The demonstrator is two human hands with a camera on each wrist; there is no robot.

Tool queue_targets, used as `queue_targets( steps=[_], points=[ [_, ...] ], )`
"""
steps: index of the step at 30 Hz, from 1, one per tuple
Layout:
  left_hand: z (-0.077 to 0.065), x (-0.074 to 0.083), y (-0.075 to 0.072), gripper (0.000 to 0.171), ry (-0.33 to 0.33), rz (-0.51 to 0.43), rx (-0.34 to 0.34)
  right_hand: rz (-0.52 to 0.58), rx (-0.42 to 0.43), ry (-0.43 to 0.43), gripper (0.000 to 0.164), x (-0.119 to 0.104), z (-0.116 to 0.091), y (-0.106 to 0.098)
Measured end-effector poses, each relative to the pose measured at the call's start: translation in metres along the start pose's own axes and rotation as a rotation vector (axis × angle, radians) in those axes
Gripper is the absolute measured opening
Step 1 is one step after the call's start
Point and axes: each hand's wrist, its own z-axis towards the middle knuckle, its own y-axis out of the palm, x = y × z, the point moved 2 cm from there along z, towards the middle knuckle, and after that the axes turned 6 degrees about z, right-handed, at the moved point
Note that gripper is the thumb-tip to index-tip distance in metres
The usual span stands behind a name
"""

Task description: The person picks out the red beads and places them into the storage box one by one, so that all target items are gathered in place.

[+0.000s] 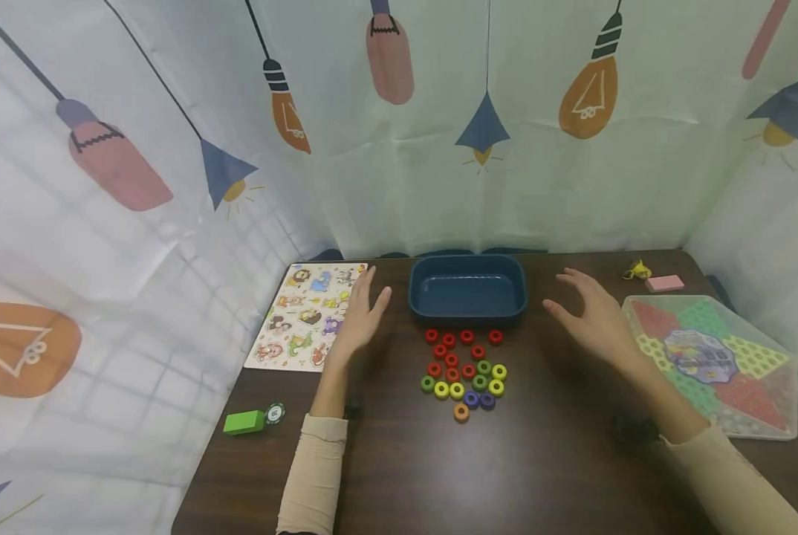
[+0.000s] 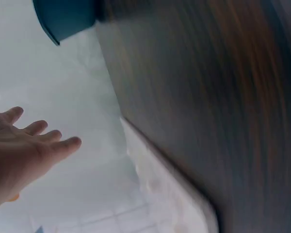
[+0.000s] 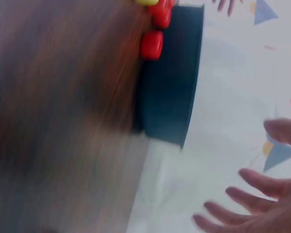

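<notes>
My left hand [image 1: 360, 316] hovers beside the right edge of an animal picture board [image 1: 305, 316], its fingers spread and holding nothing. To the right of a dark blue tray [image 1: 467, 318], my right hand [image 1: 593, 316] is raised with fingers apart and nothing in it. Just in front of the tray lie several small rings: red rings [image 1: 452, 360], yellow rings [image 1: 442, 390], green rings [image 1: 480, 383], blue rings [image 1: 471, 400] and one orange ring [image 1: 461, 412]. In the right wrist view, red rings [image 3: 151, 45] sit against the tray's side.
At the right lies a clear plastic case [image 1: 713, 364] with coloured triangles. Behind it are a pink block [image 1: 665, 283] and a small yellow figure [image 1: 637, 270]. A green block [image 1: 244, 422] and a round chip [image 1: 275, 413] lie front left. A printed curtain [image 1: 426, 186] hangs behind the table.
</notes>
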Motion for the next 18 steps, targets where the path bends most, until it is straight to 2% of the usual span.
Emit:
queue_targets(
  steps=[2,4,8,12,18],
  points=[
    [0.0,0.005,0.004,0.069,-0.005,-0.131,-0.009,0.064,0.032,-0.008,0.058,-0.006,-0.006,0.002],
    [0.0,0.01,0.008,0.07,-0.015,-0.268,-0.021,0.138,0.023,-0.01,0.048,-0.011,-0.011,0.007],
    [0.003,0.018,0.017,0.066,-0.068,-0.524,-0.043,0.217,-0.108,0.004,0.034,-0.016,-0.018,0.023],
    [0.007,0.022,0.028,0.059,-0.136,-0.736,-0.037,0.175,-0.233,-0.027,0.031,-0.015,-0.019,0.043],
    [0.014,0.027,0.046,0.053,-0.259,-1.011,0.053,0.107,-0.26,-0.124,0.035,-0.013,-0.014,0.071]
  ],
)
